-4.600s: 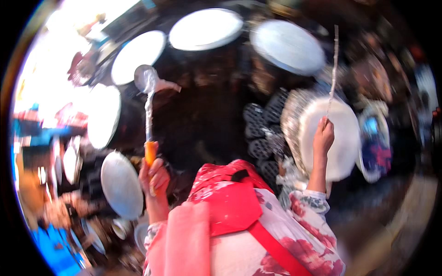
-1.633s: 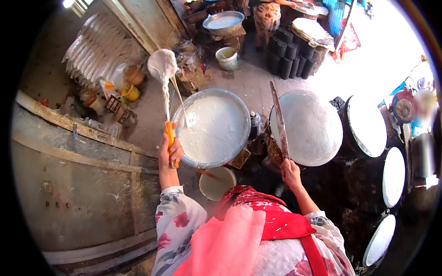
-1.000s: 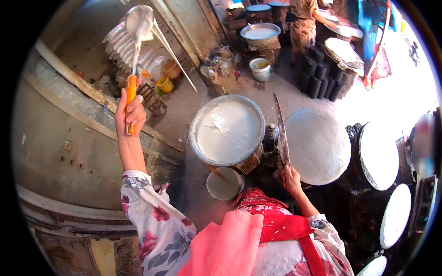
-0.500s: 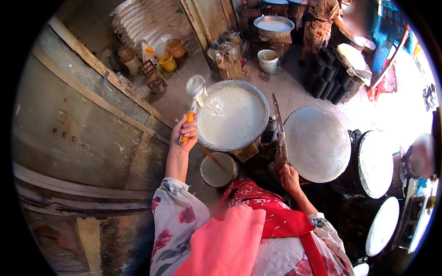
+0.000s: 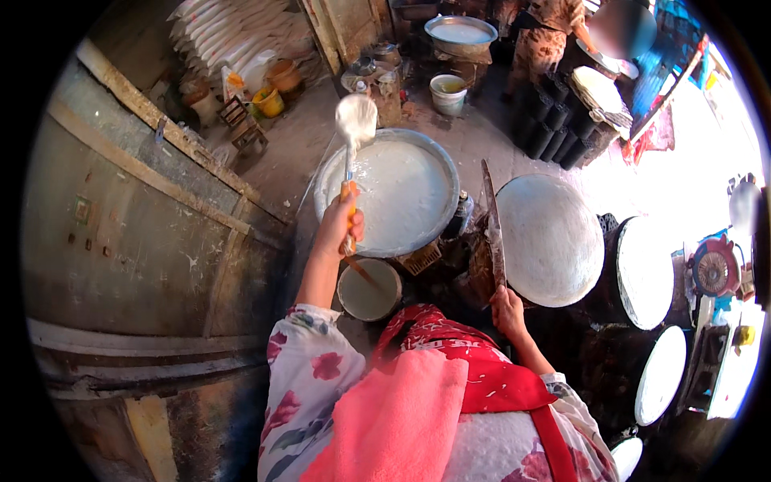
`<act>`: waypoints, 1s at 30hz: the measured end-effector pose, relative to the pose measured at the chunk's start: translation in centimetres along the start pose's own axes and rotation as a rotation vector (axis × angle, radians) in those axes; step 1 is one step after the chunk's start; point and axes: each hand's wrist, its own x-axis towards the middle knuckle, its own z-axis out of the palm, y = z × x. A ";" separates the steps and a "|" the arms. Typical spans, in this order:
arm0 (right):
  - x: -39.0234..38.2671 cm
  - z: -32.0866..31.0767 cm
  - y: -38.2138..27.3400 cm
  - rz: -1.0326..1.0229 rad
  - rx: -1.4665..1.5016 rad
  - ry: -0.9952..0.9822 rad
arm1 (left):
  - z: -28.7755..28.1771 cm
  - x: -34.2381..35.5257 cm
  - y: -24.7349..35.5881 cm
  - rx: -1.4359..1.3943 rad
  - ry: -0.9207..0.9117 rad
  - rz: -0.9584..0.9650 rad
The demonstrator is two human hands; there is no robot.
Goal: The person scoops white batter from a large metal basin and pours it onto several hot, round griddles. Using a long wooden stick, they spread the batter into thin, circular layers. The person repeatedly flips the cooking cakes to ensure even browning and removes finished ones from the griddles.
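Note:
My left hand (image 5: 337,229) is closed on the orange handle of a ladle (image 5: 356,120), whose batter-coated bowl is raised at the far edge of a wide metal basin (image 5: 401,197) of white batter. My right hand (image 5: 510,313) grips a long, flat, stained blade or stick (image 5: 493,225), pointing away from me along the left side of a large round pale griddle (image 5: 552,237). Below the basin is a bucket (image 5: 368,293) of thinner pale liquid with a wooden stick in it. More round griddles (image 5: 646,277) curve along my right.
A worn wall (image 5: 136,241) runs along my left. Stacked sacks (image 5: 217,32), a small wooden chair (image 5: 241,124) and pails (image 5: 448,95) stand beyond. At the back, another person (image 5: 538,48) works beside stacked black cylinders (image 5: 554,120). A fan (image 5: 713,265) stands at the right.
The ladle dipped toward the basin half a second ago and is now raised above its far rim. My right hand keeps the blade beside the griddle; earlier the view faced other griddles.

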 end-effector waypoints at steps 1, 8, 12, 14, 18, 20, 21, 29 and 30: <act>-0.1 0.2 0.1 -0.008 0.026 0.002 | 0.7 -0.4 -0.1 0.310 0.101 0.083; 0.0 0.7 0.8 0.022 0.162 0.046 | 0.2 2.9 -0.2 -0.078 -0.228 -0.204; -0.9 -0.2 1.2 0.053 0.250 0.124 | 3.8 1.3 2.5 -0.135 -0.454 -0.349; -1.4 -1.4 1.2 0.061 0.270 0.189 | 6.4 0.6 3.5 -0.184 -0.587 -0.425; -3.2 -4.7 1.3 0.019 0.270 0.395 | 12.9 -1.3 4.0 -0.368 -0.797 -0.595; -4.3 -6.4 1.4 0.028 0.234 0.488 | 16.5 -2.4 3.2 -0.399 -0.861 -0.645; -4.8 -7.3 2.0 0.033 0.222 0.538 | 18.3 -3.0 2.5 -0.414 -0.890 -0.672; -8.0 -7.5 4.6 0.057 0.310 0.784 | 27.7 -3.6 -6.5 -0.247 -1.078 -0.759; -7.9 -7.1 5.3 0.066 0.341 0.791 | 28.2 -3.0 -8.2 -0.142 -1.087 -0.767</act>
